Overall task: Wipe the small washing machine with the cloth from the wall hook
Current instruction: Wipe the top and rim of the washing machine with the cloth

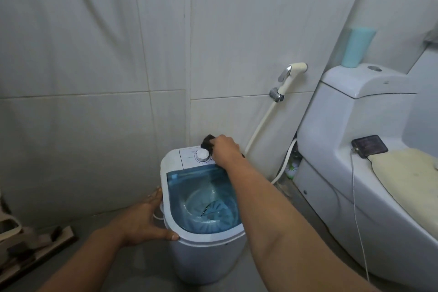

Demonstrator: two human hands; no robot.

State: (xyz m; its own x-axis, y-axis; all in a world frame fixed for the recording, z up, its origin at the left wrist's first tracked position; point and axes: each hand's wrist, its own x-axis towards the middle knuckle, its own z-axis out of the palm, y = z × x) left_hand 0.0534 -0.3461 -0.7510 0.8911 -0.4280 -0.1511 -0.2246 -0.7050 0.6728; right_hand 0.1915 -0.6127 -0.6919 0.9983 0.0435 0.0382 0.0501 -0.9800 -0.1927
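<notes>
The small washing machine [189, 256] is white with a see-through blue lid [203, 187] and stands on the floor against the tiled wall. A white dial [202, 155] sits on its back control panel. My right hand [225, 150] is shut on a dark cloth [208, 142] and presses it on the panel just right of the dial. My left hand [144, 218] grips the machine's left rim, thumb on the front edge and fingers on the side.
A white toilet [355, 149] stands close on the right, with a black device [369, 145] and its thin cable on the seat and a turquoise cup [356, 47] on the cistern. A bidet sprayer [288, 78] and hose hang on the wall. Wooden pieces [35, 249] lie at the left.
</notes>
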